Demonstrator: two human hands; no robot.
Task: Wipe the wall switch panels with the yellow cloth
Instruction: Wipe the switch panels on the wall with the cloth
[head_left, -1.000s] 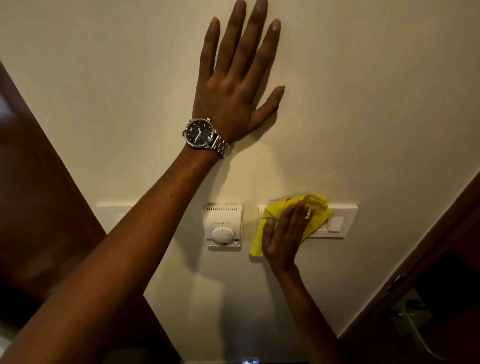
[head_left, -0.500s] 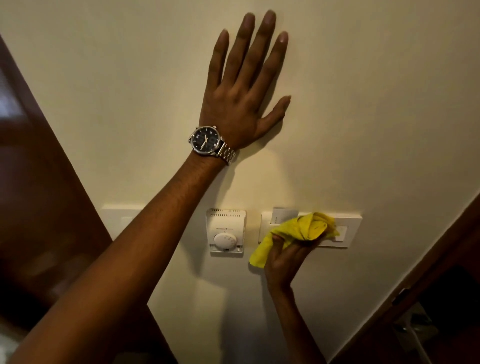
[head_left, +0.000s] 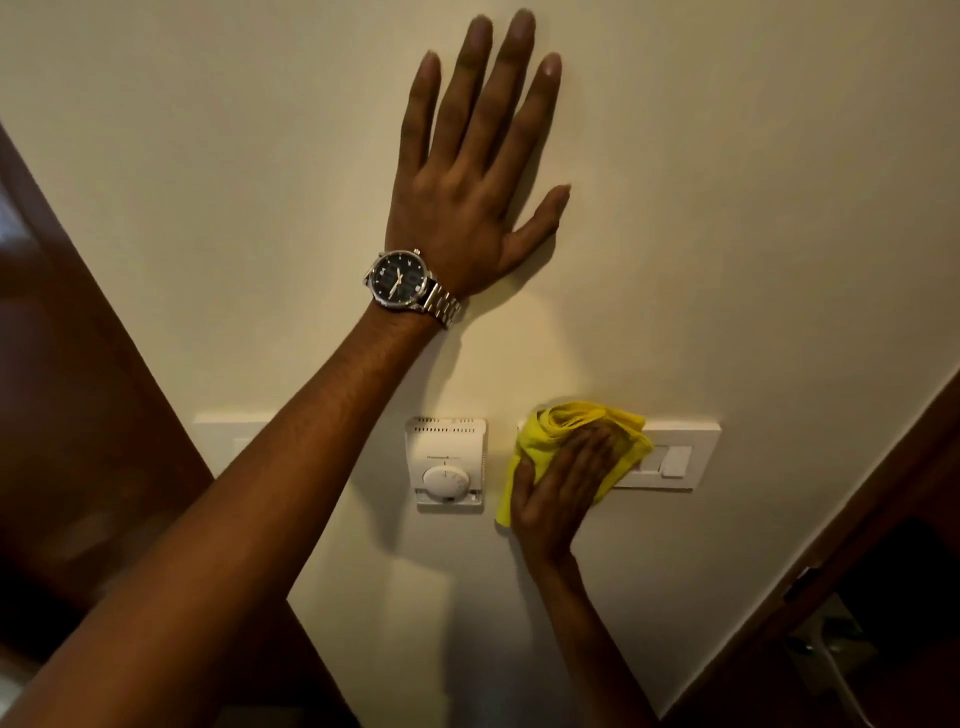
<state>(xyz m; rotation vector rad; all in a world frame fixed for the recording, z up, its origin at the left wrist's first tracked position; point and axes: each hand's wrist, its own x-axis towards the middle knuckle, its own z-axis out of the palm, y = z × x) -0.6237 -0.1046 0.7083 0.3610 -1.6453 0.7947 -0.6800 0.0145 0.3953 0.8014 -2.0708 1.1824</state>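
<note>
My right hand (head_left: 563, 491) presses the crumpled yellow cloth (head_left: 561, 428) flat against the left half of a white switch panel (head_left: 680, 457) on the cream wall. The panel's right rocker switches stay uncovered. My left hand (head_left: 475, 192), with a steel wristwatch, lies flat on the wall well above, fingers spread and holding nothing. A second white switch panel (head_left: 226, 439) at the left is partly hidden behind my left forearm.
A white dial thermostat (head_left: 447, 462) is mounted between the two panels, just left of the cloth. Dark wooden door frames run diagonally at the far left (head_left: 78, 389) and lower right (head_left: 857, 519), where a metal door handle (head_left: 831, 660) shows.
My right hand has gone from bunching the cloth below the panel to pressing it flat on the panel's left half. The left hand stays planted on the wall.
</note>
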